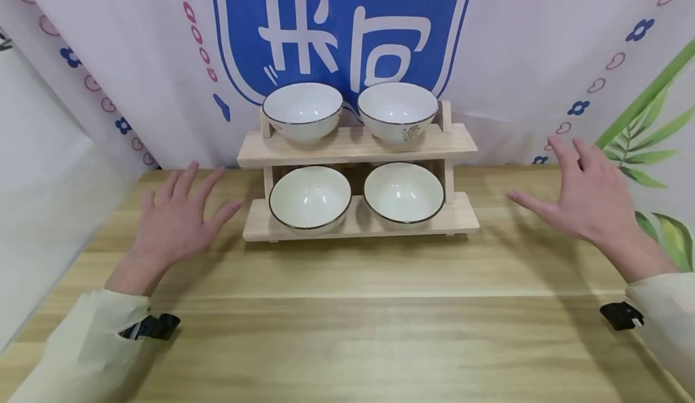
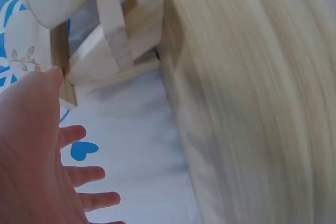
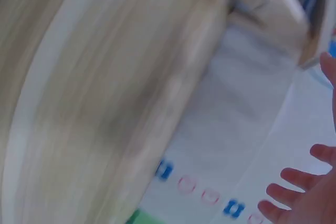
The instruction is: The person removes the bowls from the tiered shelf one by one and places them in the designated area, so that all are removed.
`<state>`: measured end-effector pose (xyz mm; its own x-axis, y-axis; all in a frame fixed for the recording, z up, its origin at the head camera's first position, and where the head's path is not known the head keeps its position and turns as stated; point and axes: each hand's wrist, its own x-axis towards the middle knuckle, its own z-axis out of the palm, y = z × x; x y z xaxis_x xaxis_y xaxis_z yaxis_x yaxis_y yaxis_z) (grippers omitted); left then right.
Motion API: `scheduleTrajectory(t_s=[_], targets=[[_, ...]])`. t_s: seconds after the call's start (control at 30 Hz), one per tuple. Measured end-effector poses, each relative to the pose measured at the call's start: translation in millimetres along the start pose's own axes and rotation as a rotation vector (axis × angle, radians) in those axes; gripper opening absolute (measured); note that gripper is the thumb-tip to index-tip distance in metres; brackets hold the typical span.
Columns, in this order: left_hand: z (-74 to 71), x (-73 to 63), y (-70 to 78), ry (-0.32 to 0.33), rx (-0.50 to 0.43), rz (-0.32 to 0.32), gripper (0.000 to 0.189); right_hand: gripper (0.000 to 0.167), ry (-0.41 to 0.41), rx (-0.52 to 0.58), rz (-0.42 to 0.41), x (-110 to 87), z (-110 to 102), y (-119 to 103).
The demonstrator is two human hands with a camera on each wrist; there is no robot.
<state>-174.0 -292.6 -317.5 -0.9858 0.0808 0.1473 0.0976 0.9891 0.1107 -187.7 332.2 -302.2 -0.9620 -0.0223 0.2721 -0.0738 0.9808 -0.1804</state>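
A two-tier wooden rack (image 1: 358, 227) stands at the back of the table, with two bowls on each tier. On the upper tier are an upper left bowl (image 1: 303, 110) and an upper right bowl (image 1: 398, 110), white with dark rims. Below them sit a lower left bowl (image 1: 310, 198) and a lower right bowl (image 1: 404, 192), cream inside. My left hand (image 1: 176, 219) is left of the rack, fingers spread, holding nothing. To the rack's right, my right hand (image 1: 589, 195) is likewise spread and bare, apart from the rack and bowls.
The wooden table (image 1: 347, 336) reaches toward me in front of the rack. Close behind the rack hangs a white cloth (image 1: 521, 47) with a blue printed sign, hearts and flowers. Green printed leaves (image 1: 646, 143) show at the right. A white surface (image 1: 49, 210) borders the table's left edge.
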Motion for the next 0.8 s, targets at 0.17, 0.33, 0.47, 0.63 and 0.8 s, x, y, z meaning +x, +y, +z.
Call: scheduleTrajectory(t_s=[0.17, 0.33, 0.47, 0.63, 0.8], targets=[[-6.2, 2.0, 13.1, 0.039, -0.197, 0.023, 0.078, 0.103, 0.049, 0.344, 0.0, -5.0, -6, -40], [-2.2, 1.3, 25.8, 0.056, -0.368, 0.032, 0.074, 0.095, 0.022, 0.623, -0.075, -13.2, -2, -86], [0.9, 1.2, 29.8, 0.052, -0.465, 0.03, 0.071, 0.092, -0.036, 0.743, -0.08, -16.3, 6, -109], [3.2, 2.6, 31.8, 0.0, -0.598, 0.014, 0.07, 0.088, -0.124, 0.889, -0.063, -16.9, 14, -129], [7.3, 1.7, 30.3, -0.081, -0.676, -0.002, 0.075, 0.093, -0.193, 0.953, -0.032, -17.7, 21, -144]])
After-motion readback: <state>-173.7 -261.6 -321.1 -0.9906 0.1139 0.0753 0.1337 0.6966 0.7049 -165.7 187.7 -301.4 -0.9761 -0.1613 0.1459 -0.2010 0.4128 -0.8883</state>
